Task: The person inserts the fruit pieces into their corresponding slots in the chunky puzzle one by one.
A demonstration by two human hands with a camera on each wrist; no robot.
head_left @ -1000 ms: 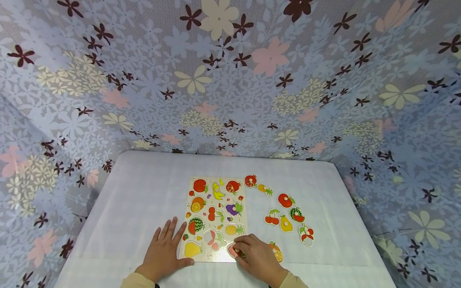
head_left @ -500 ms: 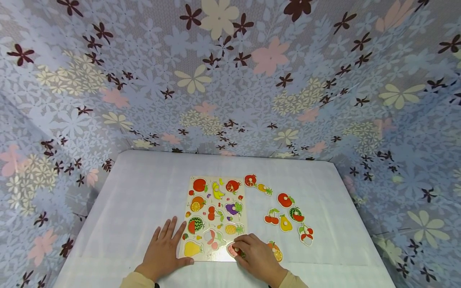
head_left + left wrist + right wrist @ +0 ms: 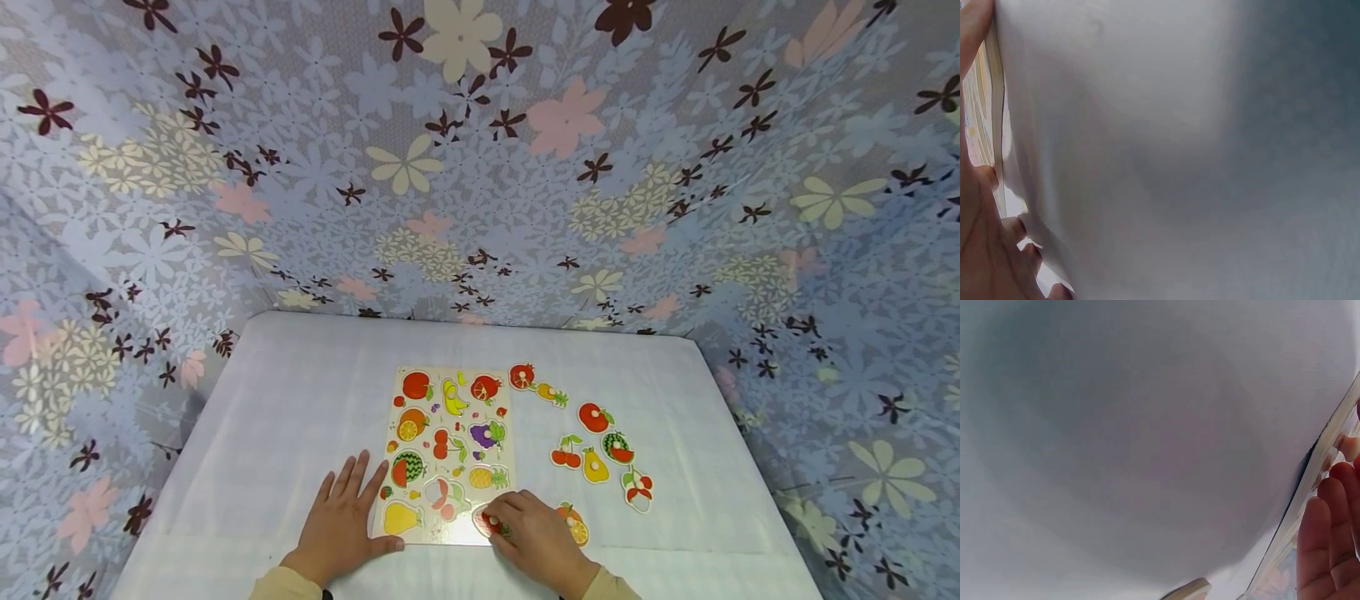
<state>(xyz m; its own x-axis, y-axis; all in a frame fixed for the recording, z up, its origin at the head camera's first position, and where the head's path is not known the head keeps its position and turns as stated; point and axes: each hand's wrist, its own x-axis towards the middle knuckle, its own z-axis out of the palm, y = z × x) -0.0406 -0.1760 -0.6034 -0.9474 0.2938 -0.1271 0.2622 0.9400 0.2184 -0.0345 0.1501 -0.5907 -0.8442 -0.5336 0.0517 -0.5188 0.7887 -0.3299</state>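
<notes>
A fruit puzzle board [image 3: 431,533] lies flat on the white table. My left hand [image 3: 337,525] rests with spread fingers at its lower left corner, the thumb along the front edge. At the lower right corner, my right hand [image 3: 536,537] pinches a red strawberry puzzle piece [image 3: 491,523] over its matching spot, partly hidden by the fingers. Banana [image 3: 453,398] and grape [image 3: 486,435] pieces with knobs sit in the board. In the left wrist view, fingers [image 3: 1015,230] show near the board's edge; the right wrist view shows fingers [image 3: 1316,544] beside the board's side.
Right of the board lie loose knobbed pieces: pomegranate [image 3: 521,377], pineapple [image 3: 551,394], apple [image 3: 595,417], watermelon [image 3: 618,447], cherries [image 3: 567,452], pear [image 3: 596,466] and a red-and-white fruit [image 3: 638,490]. An orange piece [image 3: 574,525] lies right beside my right hand. Floral cloth [image 3: 480,208] surrounds the table.
The strawberry piece has shifted slightly under my right fingers, which have moved only a little. My left hand and the loose pieces stay where they were.
</notes>
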